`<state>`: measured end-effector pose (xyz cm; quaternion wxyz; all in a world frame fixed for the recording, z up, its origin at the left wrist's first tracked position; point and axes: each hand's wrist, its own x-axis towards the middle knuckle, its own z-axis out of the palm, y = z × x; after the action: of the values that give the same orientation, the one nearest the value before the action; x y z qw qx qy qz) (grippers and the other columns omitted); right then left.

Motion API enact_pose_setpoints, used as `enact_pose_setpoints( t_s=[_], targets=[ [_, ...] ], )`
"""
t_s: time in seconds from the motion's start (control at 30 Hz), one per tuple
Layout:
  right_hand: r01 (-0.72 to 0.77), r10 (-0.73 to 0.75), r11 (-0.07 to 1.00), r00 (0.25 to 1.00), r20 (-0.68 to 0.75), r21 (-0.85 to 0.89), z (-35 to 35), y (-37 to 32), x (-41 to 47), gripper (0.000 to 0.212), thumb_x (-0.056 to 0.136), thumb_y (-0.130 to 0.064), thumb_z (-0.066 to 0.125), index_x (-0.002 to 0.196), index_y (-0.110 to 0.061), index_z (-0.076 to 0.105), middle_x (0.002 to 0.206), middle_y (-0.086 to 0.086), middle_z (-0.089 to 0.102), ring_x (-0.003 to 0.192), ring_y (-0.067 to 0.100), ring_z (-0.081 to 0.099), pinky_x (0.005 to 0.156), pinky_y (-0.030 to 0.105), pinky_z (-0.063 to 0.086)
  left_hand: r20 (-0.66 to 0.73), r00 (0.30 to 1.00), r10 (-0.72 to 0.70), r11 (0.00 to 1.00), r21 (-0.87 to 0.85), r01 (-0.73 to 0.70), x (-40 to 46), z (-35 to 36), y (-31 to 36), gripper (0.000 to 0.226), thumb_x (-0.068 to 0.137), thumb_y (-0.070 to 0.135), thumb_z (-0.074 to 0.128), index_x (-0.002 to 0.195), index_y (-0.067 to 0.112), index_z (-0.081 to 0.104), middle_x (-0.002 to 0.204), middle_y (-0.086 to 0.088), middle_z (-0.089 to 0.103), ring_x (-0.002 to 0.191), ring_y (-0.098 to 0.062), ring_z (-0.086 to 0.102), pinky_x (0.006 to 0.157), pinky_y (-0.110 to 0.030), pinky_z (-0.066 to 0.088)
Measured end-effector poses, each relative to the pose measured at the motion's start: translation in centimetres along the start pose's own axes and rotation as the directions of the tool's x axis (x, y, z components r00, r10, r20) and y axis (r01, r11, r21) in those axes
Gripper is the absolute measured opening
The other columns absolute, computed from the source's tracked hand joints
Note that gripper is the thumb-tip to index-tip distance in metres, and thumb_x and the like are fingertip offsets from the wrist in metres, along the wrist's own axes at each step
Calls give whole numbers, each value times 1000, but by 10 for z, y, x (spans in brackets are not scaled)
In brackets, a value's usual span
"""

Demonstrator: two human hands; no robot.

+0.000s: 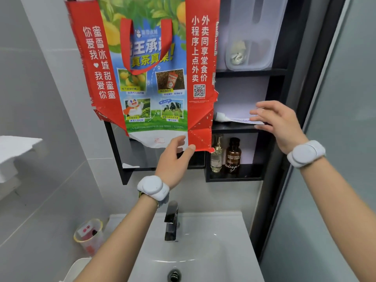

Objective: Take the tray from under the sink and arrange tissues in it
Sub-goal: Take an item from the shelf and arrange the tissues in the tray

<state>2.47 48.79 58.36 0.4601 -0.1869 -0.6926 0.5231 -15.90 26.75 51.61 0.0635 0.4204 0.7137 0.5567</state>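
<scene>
A clear plastic tray [254, 37] stands upright on the top shelf of the black wall cabinet, with crumpled tissue [238, 51] inside its lower compartment. On the middle shelf lies a flat white pack of tissues [240, 119]. My right hand [278, 125] is at that shelf with fingers straight, touching the pack's right end. My left hand [175, 159] reaches up below the flattened red and green paper bag [150, 68] that hangs over the mirror; its thumb and fingers are spread at the bag's bottom edge. Both wrists wear white bands.
The white sink [195, 251] with a dark tap [172, 220] lies directly below. Two bottles [225, 155] stand on the lowest shelf. A clear cup [89, 235] sits left of the basin. A white wall shelf [16, 147] juts out at left. A glass partition [335, 139] closes the right.
</scene>
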Motion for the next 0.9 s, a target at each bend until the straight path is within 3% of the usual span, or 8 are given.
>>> enact_pose_setpoints(
  t_s=[0.13, 0.27, 0.37, 0.5, 0.6, 0.73, 0.9],
  targets=[
    [103, -96, 994, 982, -160, 36, -8, -31, 30, 19, 86, -20, 67, 104, -18, 65, 100, 8, 71, 78, 17, 70, 70, 31, 54, -16, 1000, 20, 999, -48, -20, 12, -1, 18, 49, 95, 44, 55, 139, 25, 45, 134, 7, 55, 121, -11, 53, 92, -26, 37],
    [186, -210, 977, 916, -342, -103, -11, -48, 60, 33, 84, -22, 62, 116, -17, 62, 102, -1, 65, 68, 13, 68, 65, 30, 54, -38, 998, 58, 997, -52, -60, 21, -5, 32, 46, 95, 44, 55, 136, 23, 47, 130, 7, 58, 117, -10, 55, 89, -21, 39],
    [170, -268, 938, 908, -321, -302, -9, -54, 74, 47, 84, -29, 61, 131, -23, 56, 120, -4, 60, 69, 17, 69, 60, 28, 54, -65, 995, 77, 994, -69, -82, 27, -9, 39, 45, 94, 44, 57, 133, 23, 49, 127, 6, 59, 115, -9, 57, 91, -19, 43],
    [113, -239, 904, 934, -267, -413, -3, -61, 90, 52, 89, -26, 57, 140, -18, 50, 125, -3, 59, 63, 20, 68, 41, 12, 44, -87, 994, 67, 995, -75, -73, 30, -14, 42, 42, 93, 45, 57, 130, 28, 49, 125, 7, 60, 111, -9, 58, 98, -39, 49],
    [75, -216, 895, 935, -281, -439, 1, -66, 97, 41, 87, -22, 54, 126, -13, 62, 100, -1, 69, 52, 12, 67, 41, 10, 42, -95, 994, 60, 995, -69, -66, 28, -18, 41, 39, 94, 43, 58, 129, 30, 49, 124, 9, 59, 111, -7, 58, 97, -46, 50],
    [26, -202, 889, 918, -341, -458, 7, -69, 100, 26, 82, -23, 51, 91, -7, 70, 68, 2, 63, 53, 22, 71, 56, 26, 51, -86, 995, 46, 998, -40, -49, 25, -21, 37, 39, 92, 46, 58, 127, 30, 51, 123, 12, 59, 107, -12, 62, 95, -49, 52],
    [51, -225, 905, 901, -372, -423, 7, -68, 103, 19, 82, -24, 56, 85, -14, 72, 77, 5, 73, 52, 23, 70, 62, 32, 57, -71, 997, 43, 999, -26, -45, 21, -21, 34, 35, 93, 45, 57, 124, 29, 53, 121, 12, 60, 98, -13, 68, 90, -45, 55]
  ],
)
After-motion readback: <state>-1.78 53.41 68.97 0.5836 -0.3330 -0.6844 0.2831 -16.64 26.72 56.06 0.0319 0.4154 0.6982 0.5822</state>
